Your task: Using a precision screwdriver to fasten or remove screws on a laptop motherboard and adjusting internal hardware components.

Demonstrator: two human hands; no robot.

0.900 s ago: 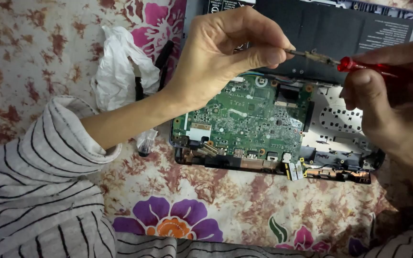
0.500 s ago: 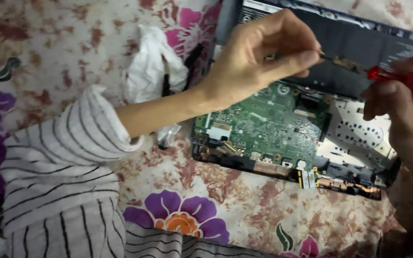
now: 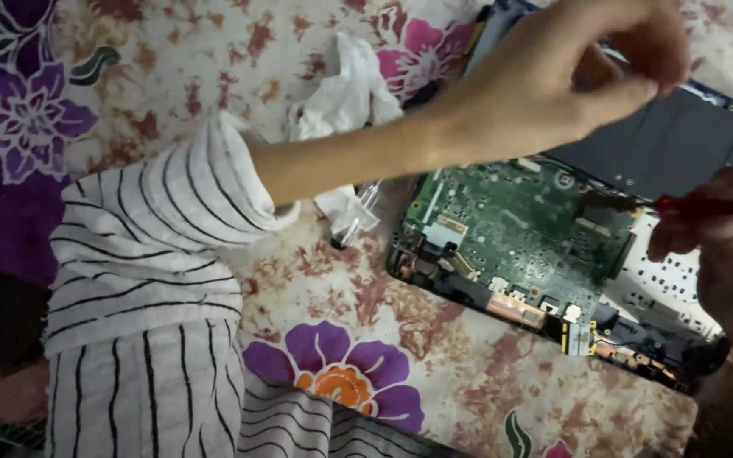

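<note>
Two hands over opened laptop (image 3: 553,254) on floral cloth (image 3: 341,297) | left hand (image 3: 570,76) – fingertips pinched, contents cannot be told | right hand (image 3: 723,246) clenched on red-handled screwdriver (image 3: 706,205) | risk: tip slip gouges green circuit board (image 3: 519,229) – a pinched small part may drop into the cloth

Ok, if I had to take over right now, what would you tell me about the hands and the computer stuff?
Left hand: raised above the opened laptop, thumb and fingers pinched together; whether anything small is between them cannot be told.
Right hand: at the right edge, closed on a red-handled screwdriver; its tip is not visible.
Things: the laptop lies open on the flowered cloth, its green circuit board exposed and the dark battery behind it. A crumpled white tissue lies left of the laptop.
Done: the bottom cover is off.
Left: the board is in the case; which screws remain cannot be seen.
</note>
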